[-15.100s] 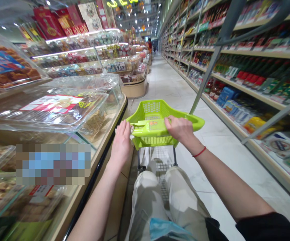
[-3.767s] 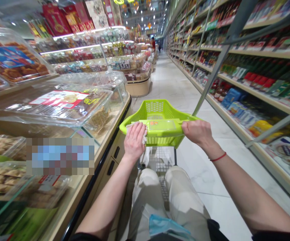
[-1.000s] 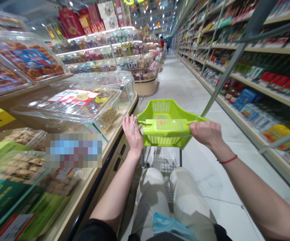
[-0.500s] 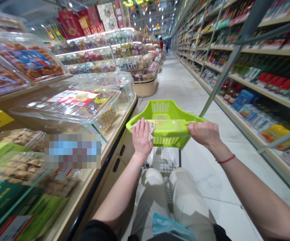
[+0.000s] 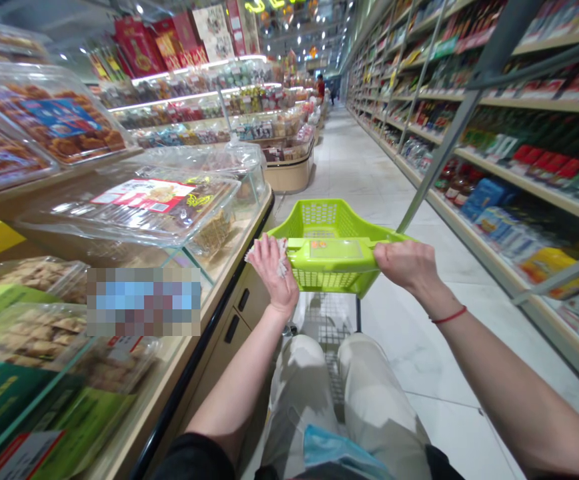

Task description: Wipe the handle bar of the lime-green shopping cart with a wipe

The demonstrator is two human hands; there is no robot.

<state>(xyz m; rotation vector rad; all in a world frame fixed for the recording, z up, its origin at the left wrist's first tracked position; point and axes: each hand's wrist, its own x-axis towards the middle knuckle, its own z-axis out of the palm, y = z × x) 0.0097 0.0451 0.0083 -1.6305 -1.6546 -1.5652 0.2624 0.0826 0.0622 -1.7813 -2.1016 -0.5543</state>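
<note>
In front of my knees stands a shopping cart with a bright green plastic basket (image 5: 327, 210). My left hand (image 5: 275, 273) presses a crumpled whitish cloth (image 5: 282, 261) onto the left end of the basket's handle side, fingers bent over it. The right end of that handle is wrapped by my right hand (image 5: 407, 265), closed in a fist, with a red cord (image 5: 448, 316) round the wrist. Between the hands lies a clear label panel (image 5: 337, 249) on the green handle. A blue face mask (image 5: 342, 450) rests at my lap.
On my left runs a display counter with clear plastic food boxes (image 5: 159, 203) and a black edge rail (image 5: 184, 380). Stocked shelves (image 5: 529, 160) line the right, with a grey metal post (image 5: 439, 160) before them. A tiled aisle (image 5: 337, 147) leads ahead; a person in red (image 5: 321, 87) is far off.
My left hand has slid left along the handle with the cloth, out to its left end. My right hand keeps its grip in nearly the same place.
</note>
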